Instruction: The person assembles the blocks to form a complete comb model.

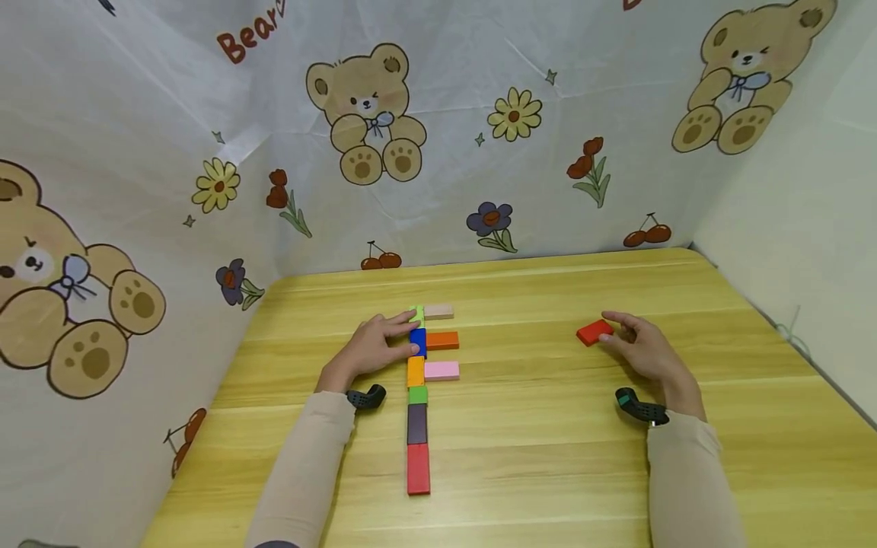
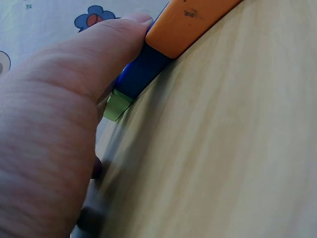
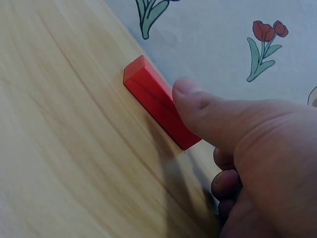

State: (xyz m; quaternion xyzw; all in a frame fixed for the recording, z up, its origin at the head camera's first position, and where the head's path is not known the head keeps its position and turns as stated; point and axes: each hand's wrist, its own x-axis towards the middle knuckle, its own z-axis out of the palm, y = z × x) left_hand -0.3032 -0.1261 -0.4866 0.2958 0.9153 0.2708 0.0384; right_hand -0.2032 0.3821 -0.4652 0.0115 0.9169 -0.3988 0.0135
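In the head view my left hand lies over a column of coloured blocks. Its thumb and fingers touch the blue block and the light green block at the column's far end. The left wrist view shows the thumb against the blue block, beside an orange block. On the right, my right hand pinches one end of a red block between thumb and index finger. Its thumb covers part of the red block in the right wrist view; the index fingertip is hidden there.
Nearer me, the column continues with yellow-orange, green, dark purple and red blocks. Beige, orange and pink blocks stick out rightward. A bear-print cloth hangs behind the wooden table.
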